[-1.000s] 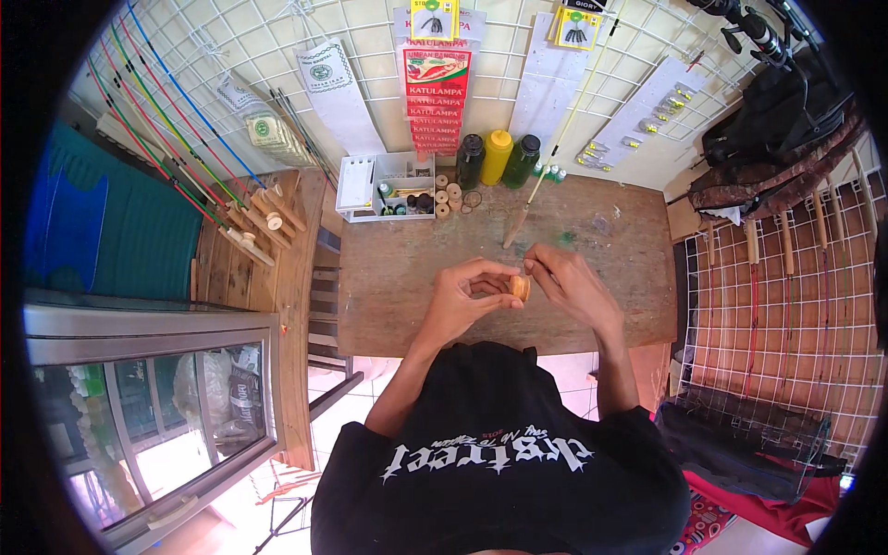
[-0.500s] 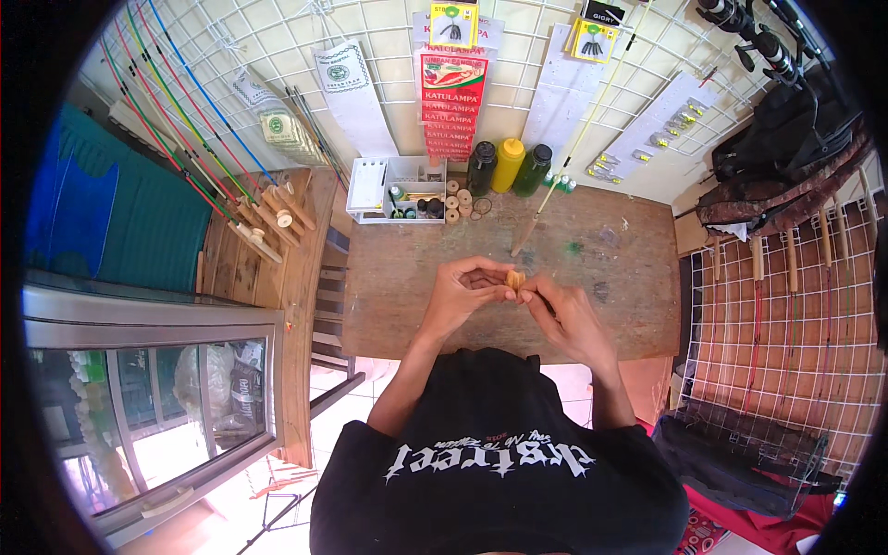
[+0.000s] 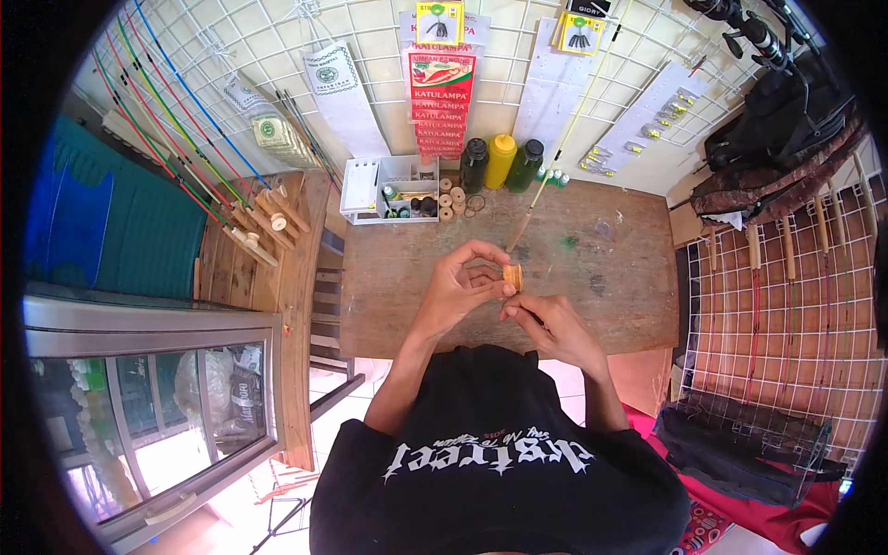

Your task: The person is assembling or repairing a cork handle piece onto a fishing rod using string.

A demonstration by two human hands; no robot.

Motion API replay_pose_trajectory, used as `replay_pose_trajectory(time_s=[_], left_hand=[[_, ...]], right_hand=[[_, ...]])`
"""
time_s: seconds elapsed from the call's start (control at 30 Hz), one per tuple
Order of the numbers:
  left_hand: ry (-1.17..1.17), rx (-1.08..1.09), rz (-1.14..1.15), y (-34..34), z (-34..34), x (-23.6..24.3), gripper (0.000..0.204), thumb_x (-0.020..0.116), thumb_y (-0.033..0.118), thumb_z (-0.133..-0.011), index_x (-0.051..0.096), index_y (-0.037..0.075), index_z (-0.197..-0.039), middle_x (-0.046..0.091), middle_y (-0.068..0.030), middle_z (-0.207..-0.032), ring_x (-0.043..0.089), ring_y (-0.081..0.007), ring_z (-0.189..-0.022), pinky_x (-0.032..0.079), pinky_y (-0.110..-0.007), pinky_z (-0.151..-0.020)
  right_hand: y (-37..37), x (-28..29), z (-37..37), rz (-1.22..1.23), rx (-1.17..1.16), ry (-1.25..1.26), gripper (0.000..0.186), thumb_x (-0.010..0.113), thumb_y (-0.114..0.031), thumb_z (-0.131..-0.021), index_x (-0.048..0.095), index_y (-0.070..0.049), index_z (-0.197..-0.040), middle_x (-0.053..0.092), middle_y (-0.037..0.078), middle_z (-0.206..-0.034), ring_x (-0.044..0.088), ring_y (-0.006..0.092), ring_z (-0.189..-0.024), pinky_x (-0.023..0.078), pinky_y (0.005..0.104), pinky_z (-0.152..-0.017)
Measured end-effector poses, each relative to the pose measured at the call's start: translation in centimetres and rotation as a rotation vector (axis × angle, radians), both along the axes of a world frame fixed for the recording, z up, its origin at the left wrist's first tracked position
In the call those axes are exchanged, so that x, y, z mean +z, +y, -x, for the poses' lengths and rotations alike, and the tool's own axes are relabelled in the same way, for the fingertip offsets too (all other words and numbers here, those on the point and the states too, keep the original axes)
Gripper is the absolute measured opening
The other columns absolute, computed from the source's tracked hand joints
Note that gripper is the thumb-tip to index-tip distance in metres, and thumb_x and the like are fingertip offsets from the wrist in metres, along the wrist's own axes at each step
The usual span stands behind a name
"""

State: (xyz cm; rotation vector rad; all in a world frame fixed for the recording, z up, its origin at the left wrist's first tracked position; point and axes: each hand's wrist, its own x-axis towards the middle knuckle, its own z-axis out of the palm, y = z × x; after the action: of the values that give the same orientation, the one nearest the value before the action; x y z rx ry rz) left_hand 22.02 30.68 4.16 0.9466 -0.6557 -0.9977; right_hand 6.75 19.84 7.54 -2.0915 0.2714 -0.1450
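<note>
My left hand pinches a small wooden spool between thumb and fingertips, above the near half of the worktable. The spool is light orange-brown. Just below and to its right, my right hand is closed in a pinch, thumb against forefinger. Whatever lies between those fingertips is too small to make out. Beyond the spool, a thin yellow fishing rod slants up from the tabletop, its handle end close to my left fingers.
The worn wooden table carries a white organizer, several wooden spools, and black, yellow and green bottles along its back. White wire grid with hanging packets rises behind. A glazed frame stands left; dark bags hang right.
My right hand has drawn down from the spool toward my body, so the two hands are apart. The left hand still holds the spool, now more exposed. The whole view has shifted slightly.
</note>
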Motion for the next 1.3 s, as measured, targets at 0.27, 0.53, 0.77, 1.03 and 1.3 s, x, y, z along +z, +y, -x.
replay_pose_trajectory(time_s=[0.27, 0.53, 0.77, 1.03, 1.3], left_hand=[[0.084, -0.04, 0.023, 0.5, 0.1, 0.2, 0.033, 0.071, -0.003, -0.076, 0.057, -0.001, -0.105, 0.059, -0.0093, -0.105, 0.06, -0.015, -0.091, 0.048, -0.028, -0.082], [0.067, 0.013, -0.007, 0.5, 0.1, -0.6, 0.032, 0.068, -0.001, -0.078, 0.058, -0.002, -0.108, 0.062, -0.011, -0.101, 0.06, -0.0135, -0.085, 0.049, -0.027, -0.077], [0.088, 0.031, -0.014, 0.6, 0.4, -0.2, 0.031, 0.068, 0.0, -0.079, 0.06, -0.004, -0.108, 0.063, -0.0101, -0.095, 0.059, -0.0125, -0.079, 0.049, -0.025, -0.071], [-0.032, -0.069, -0.07, 1.2, 0.5, 0.2, 0.026, 0.07, 0.0, -0.077, 0.064, -0.004, -0.103, 0.065, -0.009, -0.094, 0.062, -0.0143, -0.088, 0.051, -0.026, -0.079], [0.004, -0.072, -0.204, 0.9, 0.1, -1.3, 0.026, 0.07, 0.005, -0.08, 0.063, -0.006, -0.103, 0.066, -0.0108, -0.091, 0.063, -0.0133, -0.083, 0.051, -0.024, -0.074]], right_hand=[[0.0, 0.0, 0.1, -0.001, -0.007, 0.029, 0.011, 0.05, -0.009, -0.089, 0.059, -0.002, -0.089, 0.059, 0.016, -0.067, 0.057, 0.0289, -0.052, 0.041, 0.0365, -0.052], [-0.1, -0.2, 0.3, -0.03, -0.042, 0.021, 0.01, 0.052, -0.009, -0.09, 0.059, -0.003, -0.089, 0.058, 0.009, -0.066, 0.047, 0.0153, -0.047, 0.035, 0.0304, -0.047], [-0.6, -0.7, 0.0, -0.02, -0.05, 0.039, 0.012, 0.049, -0.01, -0.089, 0.058, -0.002, -0.09, 0.057, 0.016, -0.063, 0.055, 0.0258, -0.049, 0.039, 0.0353, -0.049], [-3.0, -0.3, -0.7, 0.081, -0.056, 0.081, 0.013, 0.05, -0.011, -0.088, 0.058, 0.0, -0.09, 0.056, 0.018, -0.064, 0.057, 0.0303, -0.054, 0.04, 0.0372, -0.052], [-2.0, 3.0, -1.2, 0.157, -0.014, 0.115, 0.013, 0.051, -0.013, -0.088, 0.058, -0.002, -0.09, 0.059, 0.018, -0.068, 0.06, 0.0347, -0.062, 0.044, 0.04, -0.057]])
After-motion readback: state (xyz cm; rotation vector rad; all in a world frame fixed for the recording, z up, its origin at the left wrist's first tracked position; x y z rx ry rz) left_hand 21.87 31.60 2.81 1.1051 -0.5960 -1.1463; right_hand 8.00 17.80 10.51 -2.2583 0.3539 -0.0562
